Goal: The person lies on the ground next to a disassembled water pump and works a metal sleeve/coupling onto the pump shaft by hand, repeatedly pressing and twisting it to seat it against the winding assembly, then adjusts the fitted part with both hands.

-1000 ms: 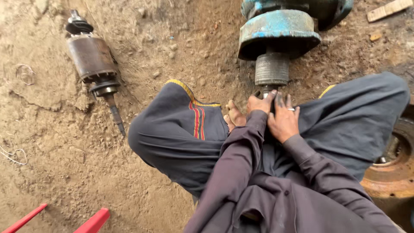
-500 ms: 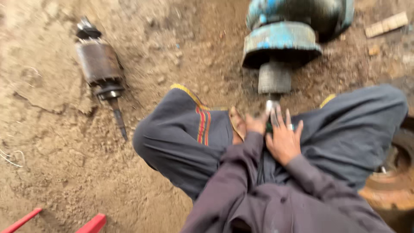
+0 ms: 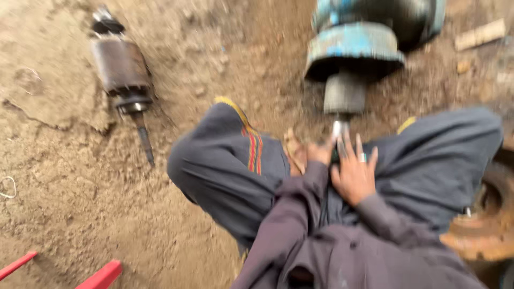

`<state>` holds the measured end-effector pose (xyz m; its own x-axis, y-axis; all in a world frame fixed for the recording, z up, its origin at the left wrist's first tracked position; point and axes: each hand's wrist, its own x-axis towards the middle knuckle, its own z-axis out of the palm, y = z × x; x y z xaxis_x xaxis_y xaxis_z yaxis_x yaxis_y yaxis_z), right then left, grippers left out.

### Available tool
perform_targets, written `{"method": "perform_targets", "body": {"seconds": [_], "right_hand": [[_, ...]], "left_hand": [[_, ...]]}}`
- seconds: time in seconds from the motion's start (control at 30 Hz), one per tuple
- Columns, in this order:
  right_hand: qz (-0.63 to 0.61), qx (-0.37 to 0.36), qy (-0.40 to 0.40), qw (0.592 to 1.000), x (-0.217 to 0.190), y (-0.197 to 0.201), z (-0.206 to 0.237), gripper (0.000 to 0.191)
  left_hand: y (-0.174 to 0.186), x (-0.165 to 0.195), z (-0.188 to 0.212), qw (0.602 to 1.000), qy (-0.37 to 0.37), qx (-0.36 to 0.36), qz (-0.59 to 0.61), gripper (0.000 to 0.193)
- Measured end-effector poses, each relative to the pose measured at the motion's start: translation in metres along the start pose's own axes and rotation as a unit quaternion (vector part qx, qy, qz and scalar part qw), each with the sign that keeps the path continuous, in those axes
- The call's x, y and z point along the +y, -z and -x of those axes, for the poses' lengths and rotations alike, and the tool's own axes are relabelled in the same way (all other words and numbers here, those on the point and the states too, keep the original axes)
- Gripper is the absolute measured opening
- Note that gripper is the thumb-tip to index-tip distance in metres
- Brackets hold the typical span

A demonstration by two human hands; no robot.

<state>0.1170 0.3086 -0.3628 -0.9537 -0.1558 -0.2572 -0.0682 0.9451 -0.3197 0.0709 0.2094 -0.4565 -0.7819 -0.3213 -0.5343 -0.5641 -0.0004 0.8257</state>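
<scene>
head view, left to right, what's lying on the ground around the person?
Red bars at the bottom edge → rusty motor armature with its shaft → the person's bent knee → blue motor housing with grey shaft end → rusty round part.

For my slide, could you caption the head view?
Both hands meet at the blue, worn metal motor's shaft over dirt ground.

Both arms are reaching forward between the raised knees, sleeves close together. The right hand (image 3: 353,174) is lying palm down with fingers spread. The left hand (image 3: 316,154) is curling just beside it, partly hidden.
</scene>
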Motion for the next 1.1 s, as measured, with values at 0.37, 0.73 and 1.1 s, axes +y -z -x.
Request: {"method": "perform_targets", "body": {"seconds": [0.37, 0.73, 1.1], "right_hand": [[0.113, 0.022, 0.079, 0.99, 0.008, 0.012, -0.003, 0.076], [0.281, -0.033, 0.154, 0.947, 0.011, 0.049, -0.017, 0.071], [0.09, 0.021, 0.157, 0.983, 0.026, 0.032, -0.014, 0.067]], "left_hand": [[-0.011, 0.001, 0.002, 0.995, 0.071, 0.001, 0.071, 0.062], [-0.025, 0.005, 0.012, 0.983, 0.166, 0.042, 0.058, 0.042], [-0.023, 0.018, 0.031, 0.992, 0.107, -0.023, -0.06, 0.037]]}}
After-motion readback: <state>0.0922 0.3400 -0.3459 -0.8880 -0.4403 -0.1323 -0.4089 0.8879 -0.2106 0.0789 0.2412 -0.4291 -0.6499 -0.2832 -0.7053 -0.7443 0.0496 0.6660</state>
